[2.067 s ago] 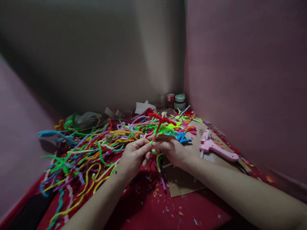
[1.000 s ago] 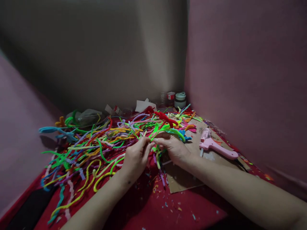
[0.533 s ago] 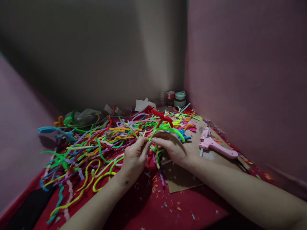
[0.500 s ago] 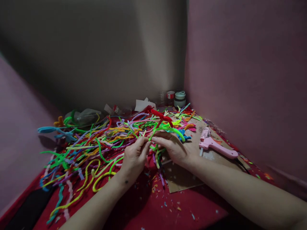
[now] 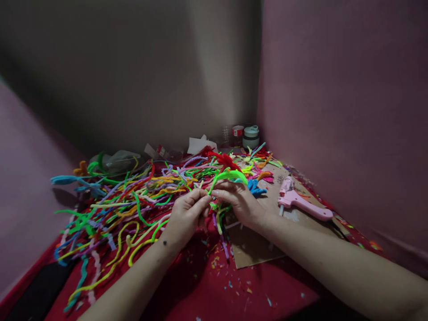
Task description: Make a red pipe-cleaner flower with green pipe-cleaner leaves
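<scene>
A bright green pipe cleaner [image 5: 230, 175] is pinched between my two hands, its long end arching up and over to the right. My left hand [image 5: 190, 208] grips it low down, thumb and fingers pressed together. Close beside it, my right hand [image 5: 241, 203] pinches the same pipe cleaner with thumb and forefinger. Just behind the green arch shows a fuzzy red pipe cleaner piece [image 5: 225, 160]; what supports it is hidden. More green, yellow and purple pipe cleaners [image 5: 220, 227] lie below my fingers.
A tangled pile of coloured pipe cleaners [image 5: 133, 200] spreads to the left. On the right, a pink glue gun [image 5: 302, 203] lies on a cardboard sheet [image 5: 254, 249]. Jars [image 5: 250, 136] stand at the back. Small clippings dot the red cloth [image 5: 254, 294].
The green pipe cleaner's arch has shifted left and curls closer over my right hand. The red piece behind has changed angle. My left hand has turned slightly; both hands keep their pinch.
</scene>
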